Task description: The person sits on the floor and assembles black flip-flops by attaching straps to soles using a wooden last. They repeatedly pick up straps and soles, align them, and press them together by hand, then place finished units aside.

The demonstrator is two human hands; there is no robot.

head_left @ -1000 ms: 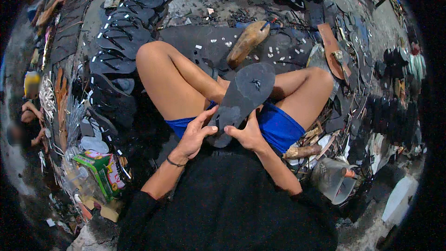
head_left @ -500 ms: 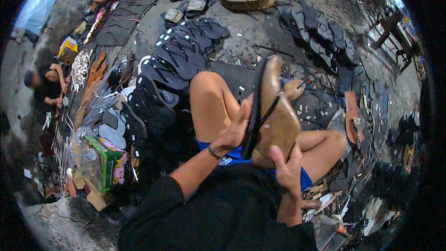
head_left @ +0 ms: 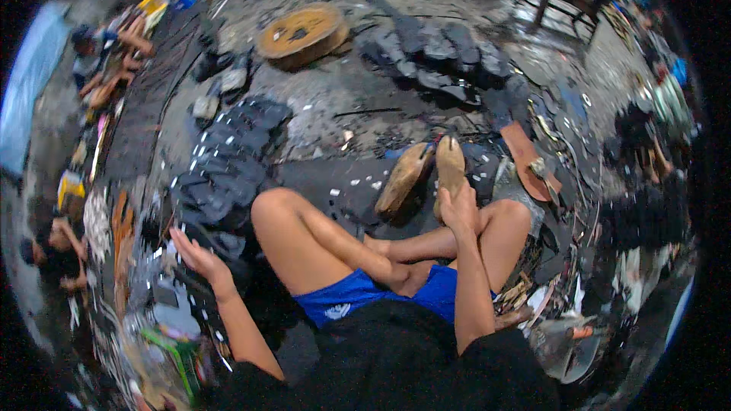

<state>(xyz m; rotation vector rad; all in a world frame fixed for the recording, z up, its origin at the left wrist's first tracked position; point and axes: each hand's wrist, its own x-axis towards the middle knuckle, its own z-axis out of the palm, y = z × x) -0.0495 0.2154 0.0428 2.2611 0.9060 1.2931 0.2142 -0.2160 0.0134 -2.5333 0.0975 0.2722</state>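
My right hand [head_left: 459, 207] is closed around the near end of a wooden shoe last [head_left: 451, 161], in front of my right knee. Beside it on the left lies a second, similar wooden last [head_left: 406, 180]. No sandal shows on either one. My left hand [head_left: 199, 256] is out to the left, its fingers stretched and nothing in it. Just beyond that hand, black flip-flop sandals [head_left: 221, 164] lie in an overlapping row, blurred by motion.
A round wooden block [head_left: 303, 33] stands ahead. More dark soles [head_left: 438, 57] are heaped to its right. A reddish-brown strip [head_left: 525, 160] lies beyond my right knee. Two other people sit at the left, one near a yellow box [head_left: 71, 190]. A dark wooden stool [head_left: 560, 0] stands far right.
The black sandal has come off the wooden last. My left hand has left it and swung out to the left, opening. My right hand has lowered the last forward. The view has turned.
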